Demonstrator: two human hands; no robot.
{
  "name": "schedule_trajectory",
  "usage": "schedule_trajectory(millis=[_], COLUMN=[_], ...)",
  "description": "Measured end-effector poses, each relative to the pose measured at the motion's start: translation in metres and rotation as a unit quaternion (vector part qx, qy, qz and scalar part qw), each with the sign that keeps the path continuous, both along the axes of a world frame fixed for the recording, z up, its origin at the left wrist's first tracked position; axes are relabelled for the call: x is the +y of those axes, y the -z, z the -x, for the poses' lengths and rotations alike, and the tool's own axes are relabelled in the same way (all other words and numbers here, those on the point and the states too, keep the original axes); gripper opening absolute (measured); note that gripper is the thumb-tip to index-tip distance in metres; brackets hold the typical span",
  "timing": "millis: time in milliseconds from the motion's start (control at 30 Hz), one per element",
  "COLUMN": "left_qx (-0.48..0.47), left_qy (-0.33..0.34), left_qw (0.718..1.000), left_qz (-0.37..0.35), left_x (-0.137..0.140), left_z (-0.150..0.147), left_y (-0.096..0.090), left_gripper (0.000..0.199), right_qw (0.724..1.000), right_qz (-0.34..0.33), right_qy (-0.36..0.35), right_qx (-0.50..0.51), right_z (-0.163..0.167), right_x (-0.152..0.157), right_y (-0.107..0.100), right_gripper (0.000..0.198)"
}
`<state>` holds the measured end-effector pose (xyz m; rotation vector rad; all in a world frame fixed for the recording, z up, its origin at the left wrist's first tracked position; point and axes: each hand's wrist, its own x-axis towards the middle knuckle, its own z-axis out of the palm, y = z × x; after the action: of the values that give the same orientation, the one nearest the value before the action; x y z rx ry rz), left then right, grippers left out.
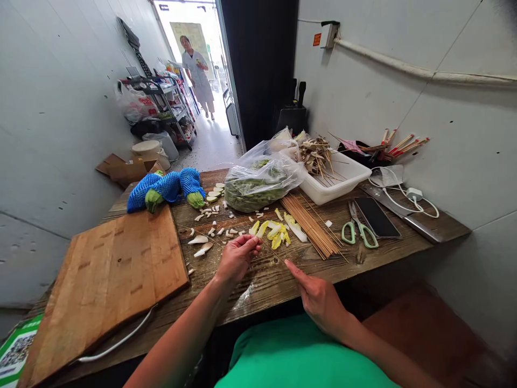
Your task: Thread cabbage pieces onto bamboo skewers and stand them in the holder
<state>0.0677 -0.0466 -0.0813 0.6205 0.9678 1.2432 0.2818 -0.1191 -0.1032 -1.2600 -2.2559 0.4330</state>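
Just above the table, my left hand pinches a small yellow-white cabbage leaf between thumb and fingertips. To its right, my right hand is closed on a thin bamboo skewer, its index finger stretched along it. The skewer runs toward my left fingertips and is hard to make out against the wood. More yellow cabbage leaves lie just beyond my hands. Cut mushroom pieces are scattered to the left. A bundle of bamboo skewers rests on the right.
A wooden cutting board covers the table's left side, near blue-netted zucchini. Behind lie a plastic bag of greens and a white tray. Scissors, a phone and a knife sit right. A person stands in the doorway.
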Motion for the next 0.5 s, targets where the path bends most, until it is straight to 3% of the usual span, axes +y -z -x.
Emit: schedule_trajectory(millis=[233, 500], left_qx=[-0.021, -0.040], left_qy=[-0.027, -0.056], left_qw=[0.999, 0.998], left_qz=[-0.006, -0.004], left_x=[-0.002, -0.004], left_z=[-0.004, -0.004], left_y=[-0.001, -0.006], left_gripper=[0.029, 0.033], right_qw=[0.999, 1.000], right_qz=[0.011, 0.008], right_qy=[-0.005, -0.010], right_qx=[0.033, 0.025], right_z=[0.008, 0.015], right_x=[0.001, 0.000], right_y=[-0.006, 0.001], right_gripper=[0.055, 0.055])
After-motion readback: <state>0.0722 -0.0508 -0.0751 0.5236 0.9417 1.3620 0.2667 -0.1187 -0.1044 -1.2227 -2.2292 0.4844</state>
